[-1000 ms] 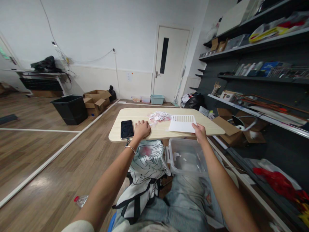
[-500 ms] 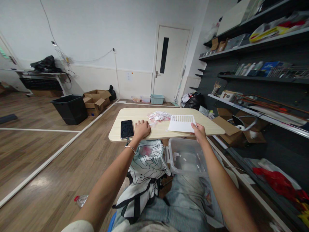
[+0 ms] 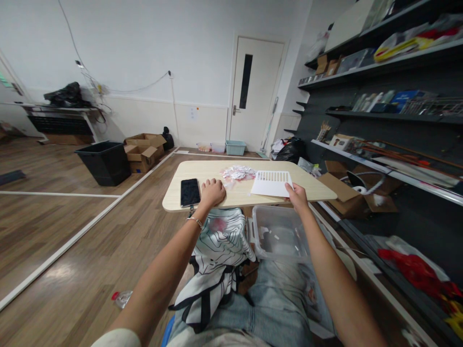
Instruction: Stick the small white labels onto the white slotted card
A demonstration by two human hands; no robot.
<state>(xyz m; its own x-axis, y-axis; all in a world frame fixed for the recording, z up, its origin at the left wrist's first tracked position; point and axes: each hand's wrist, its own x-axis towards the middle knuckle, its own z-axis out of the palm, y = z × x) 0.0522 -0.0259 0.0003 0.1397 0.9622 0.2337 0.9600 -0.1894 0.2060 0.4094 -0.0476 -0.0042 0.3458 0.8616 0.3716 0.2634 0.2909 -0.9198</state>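
Worktop (image 3: 318, 192), pale, rounded corners. Right hand (image 3: 297, 197) at the near edge, right of its middle: thumb and fingers grasp the near-right corner of a white slotted card (image 3: 269, 188). Card lies right of the worktop's middle, its row of slots toward the far edge; whether flat or slightly lifted, cannot tell.

Left hand (image 3: 213, 193) rests at the near edge, left of the middle, fingers bent down onto the surface — cannot tell whether anything is pinched beneath. Dark-screened phone (image 3: 190, 193) just left of it, by the near-left corner.

Heap of small white pieces (image 3: 238, 172), tinged pink, toward the far edge, just beside the card's left side. Below the near edge — a clear plastic bin (image 3: 256, 236) holding a few white scraps, and a black-lined white cloth (image 3: 224, 236) to its left.
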